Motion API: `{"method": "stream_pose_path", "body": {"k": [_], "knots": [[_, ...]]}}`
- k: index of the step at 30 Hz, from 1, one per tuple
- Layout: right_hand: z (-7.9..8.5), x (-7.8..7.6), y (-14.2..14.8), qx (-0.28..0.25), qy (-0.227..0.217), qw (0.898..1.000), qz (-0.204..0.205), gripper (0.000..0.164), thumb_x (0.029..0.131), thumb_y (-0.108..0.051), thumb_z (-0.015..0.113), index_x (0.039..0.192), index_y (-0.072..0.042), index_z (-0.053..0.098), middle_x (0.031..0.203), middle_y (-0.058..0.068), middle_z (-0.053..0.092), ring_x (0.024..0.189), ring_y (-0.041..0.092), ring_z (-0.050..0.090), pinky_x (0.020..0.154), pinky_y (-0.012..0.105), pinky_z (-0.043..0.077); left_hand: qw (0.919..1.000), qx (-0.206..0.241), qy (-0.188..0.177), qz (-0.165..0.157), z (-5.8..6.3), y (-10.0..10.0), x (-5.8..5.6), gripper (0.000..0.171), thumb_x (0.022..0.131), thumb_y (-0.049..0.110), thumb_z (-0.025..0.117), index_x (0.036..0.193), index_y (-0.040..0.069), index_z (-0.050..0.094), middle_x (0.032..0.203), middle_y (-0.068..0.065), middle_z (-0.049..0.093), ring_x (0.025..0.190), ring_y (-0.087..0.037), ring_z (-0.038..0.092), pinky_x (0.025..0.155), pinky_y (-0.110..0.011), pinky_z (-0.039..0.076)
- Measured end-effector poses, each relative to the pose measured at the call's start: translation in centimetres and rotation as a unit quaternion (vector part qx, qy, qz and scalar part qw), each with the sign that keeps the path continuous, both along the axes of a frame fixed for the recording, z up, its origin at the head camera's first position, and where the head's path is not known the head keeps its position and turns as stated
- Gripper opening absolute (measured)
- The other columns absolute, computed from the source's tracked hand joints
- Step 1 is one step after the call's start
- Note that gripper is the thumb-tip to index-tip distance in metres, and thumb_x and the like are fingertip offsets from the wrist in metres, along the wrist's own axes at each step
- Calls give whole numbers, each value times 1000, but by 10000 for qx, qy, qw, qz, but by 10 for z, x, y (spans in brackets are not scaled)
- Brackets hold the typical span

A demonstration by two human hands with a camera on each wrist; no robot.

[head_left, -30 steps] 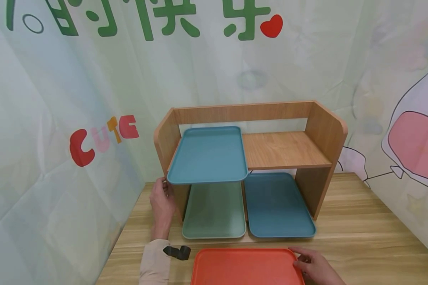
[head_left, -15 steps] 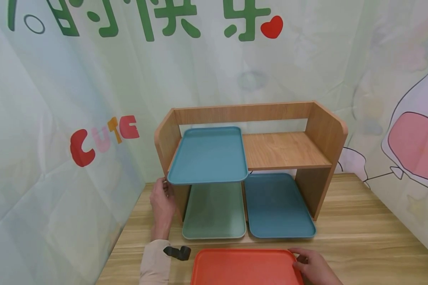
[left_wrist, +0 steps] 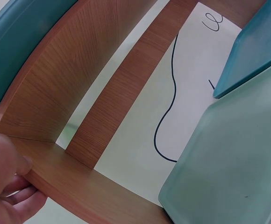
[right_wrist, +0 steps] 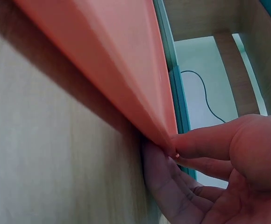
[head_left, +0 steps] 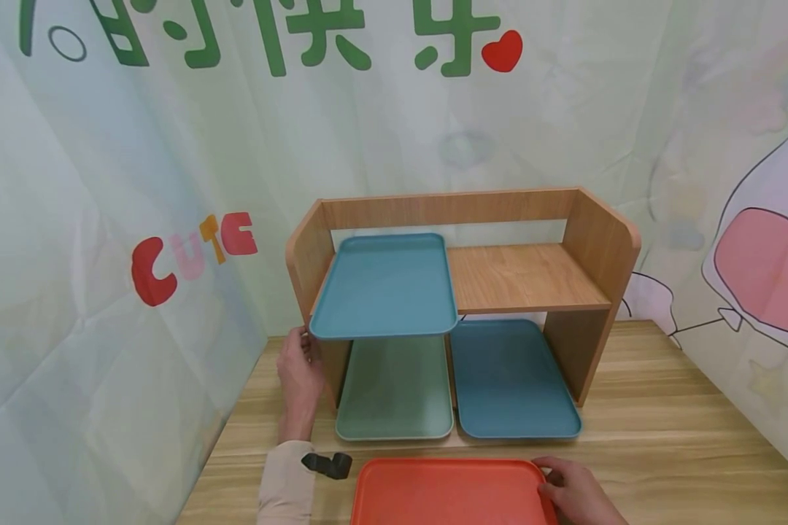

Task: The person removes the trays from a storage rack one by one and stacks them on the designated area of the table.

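Observation:
My left hand (head_left: 299,372) grips the front edge of the left side panel of a wooden desktop shelf (head_left: 532,273). In the left wrist view, thumb and fingers (left_wrist: 25,205) lie on either side of that panel. At the bottom of the head view, my right hand (head_left: 578,490) pinches the far right corner of a red tray (head_left: 453,490). The right wrist view shows the thumb (right_wrist: 205,142) and fingers at this corner, close over the table. A light blue tray (head_left: 387,288) lies on the shelf's upper left, its front sticking out.
Below, a green tray (head_left: 394,408) stands in the left compartment and a darker blue tray (head_left: 512,386) in the right one, both jutting forward. The wooden table (head_left: 683,437) extends to the right. Printed fabric (head_left: 394,138) encloses the back and sides.

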State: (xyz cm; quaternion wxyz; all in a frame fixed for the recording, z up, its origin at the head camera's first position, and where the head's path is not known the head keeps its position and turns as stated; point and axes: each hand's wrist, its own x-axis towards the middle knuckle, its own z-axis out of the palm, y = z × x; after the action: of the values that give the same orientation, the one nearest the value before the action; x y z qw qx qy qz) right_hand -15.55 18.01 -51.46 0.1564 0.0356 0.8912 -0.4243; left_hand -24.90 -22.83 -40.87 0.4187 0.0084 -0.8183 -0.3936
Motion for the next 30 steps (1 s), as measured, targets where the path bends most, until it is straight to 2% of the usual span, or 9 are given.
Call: {"method": "stream_pose_path", "body": {"k": [5,11,25,30], "knots": [[3,-1,-1,108,-115,9999,33,31,85,1,63,117,1,62,82,4,63,73,17,57,66,35,54,10000,18,6,-3,0,1,0,15,93,-1,55,107,-4,58,99,-24,63,89,-38,66,76,-49,56],[1,0,-1,203,95,9997,18,30,84,2,64,114,1,64,81,4,64,72,17,58,64,35,53,10000,45,-29,13,1,1,0,15,94,0,54,108,-4,57,99,-24,64,89,-37,65,76,-49,56],[1,2,1,16,123,9999,31,30,85,-2,64,114,2,63,79,4,63,71,17,58,62,33,52,9999,60,-47,96,2,2,0,15,93,-3,54,107,-4,58,98,-24,64,88,-37,66,75,-49,56],[6,1,3,509,310,9982,51,33,85,-10,66,115,0,63,80,2,64,72,16,58,65,34,52,9998,100,-139,119,2,2,0,15,93,-3,54,107,-4,58,99,-24,64,89,-37,65,77,-49,56]]}}
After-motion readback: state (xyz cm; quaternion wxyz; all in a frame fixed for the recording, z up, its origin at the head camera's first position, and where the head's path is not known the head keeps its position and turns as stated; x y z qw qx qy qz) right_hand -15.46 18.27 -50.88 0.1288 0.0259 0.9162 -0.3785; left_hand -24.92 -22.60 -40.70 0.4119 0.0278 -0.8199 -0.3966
